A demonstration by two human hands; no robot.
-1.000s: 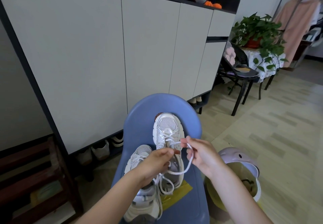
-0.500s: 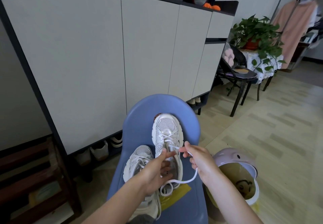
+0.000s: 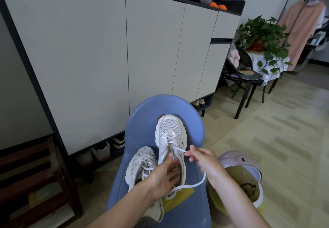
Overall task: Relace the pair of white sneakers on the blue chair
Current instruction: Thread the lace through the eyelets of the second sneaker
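Two white sneakers (image 3: 170,144) on blue chair (image 3: 142,114), lower centre of frame. My left hand (image 3: 162,177) curls around upper shoe's collar; right hand (image 3: 204,160) pinches lace (image 3: 179,149). I judge lace soft, limp, light: grip near tip. Shoe light, semi-stiff: brace at collar.

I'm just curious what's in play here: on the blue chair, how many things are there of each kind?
White sneakers: 2, one farther back and one nearer, to its left
Loose white lace: 1, pinched by the right hand
Yellow sheet under the shoes: 1
Total: 4
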